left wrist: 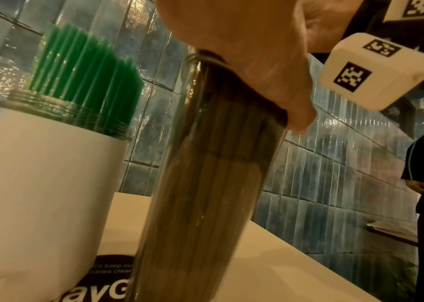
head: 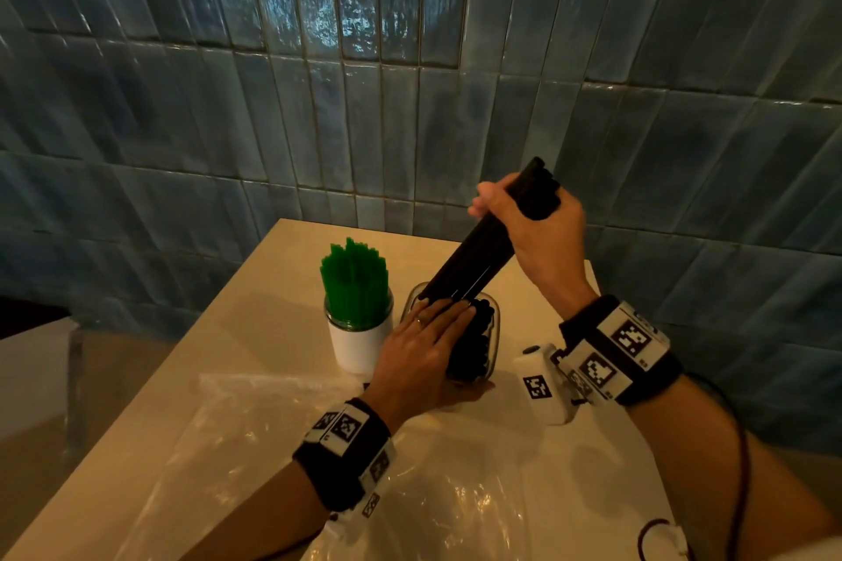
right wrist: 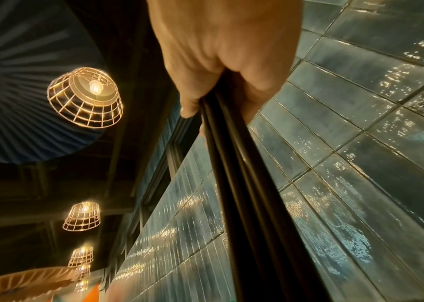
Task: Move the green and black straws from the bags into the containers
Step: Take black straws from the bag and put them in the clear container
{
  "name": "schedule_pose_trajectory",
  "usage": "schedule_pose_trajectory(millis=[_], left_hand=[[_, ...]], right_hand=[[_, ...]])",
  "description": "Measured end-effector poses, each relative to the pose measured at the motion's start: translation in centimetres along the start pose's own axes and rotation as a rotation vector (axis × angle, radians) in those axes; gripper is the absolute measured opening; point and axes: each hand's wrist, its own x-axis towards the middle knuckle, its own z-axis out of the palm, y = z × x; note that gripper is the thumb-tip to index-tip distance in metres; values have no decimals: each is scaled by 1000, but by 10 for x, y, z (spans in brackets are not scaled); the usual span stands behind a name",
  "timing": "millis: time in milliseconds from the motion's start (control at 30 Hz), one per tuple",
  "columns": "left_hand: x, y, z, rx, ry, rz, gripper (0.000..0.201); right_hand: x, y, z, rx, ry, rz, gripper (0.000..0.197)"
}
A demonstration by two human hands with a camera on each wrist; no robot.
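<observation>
While the right hand (head: 535,237) grips a slanted bundle of black straws (head: 478,248) over the clear jar (left wrist: 205,183), the left hand (head: 421,348) lies flat-fingered on the jar's mouth. Green straws (head: 355,278) stand in the white cup (head: 360,344) beside it, mid table (head: 255,333); plastic bags (head: 410,492) at the near edge, blue tiled wall (head: 410,59) behind.

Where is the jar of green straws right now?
In the head view, the white jar of green straws stands upright on the table, just left of the clear container of black straws that the left hand steadies.
</observation>
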Motion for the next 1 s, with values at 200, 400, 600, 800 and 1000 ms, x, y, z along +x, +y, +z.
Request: schedule_pose_trajectory(millis=[200, 400, 600, 800, 1000], left_hand=[[-1, -1, 5, -16, 63, 34, 87], [-2, -1, 4, 3, 103, 53, 87], [2, 1, 0, -1, 99, -8, 89], [5, 1, -3, -12, 102, -20, 85], [2, 3, -5, 26, 93, -53, 84]], right_hand=[[12, -6, 1, -91, -266, -8, 6], [28, -13, -5, -235, -497, 6, 19], [26, -6, -10, -205, -272, 11, 13], [18, -4, 9, -397, -481, 48, 20], [13, 23, 26, -531, -448, 99, 53]])
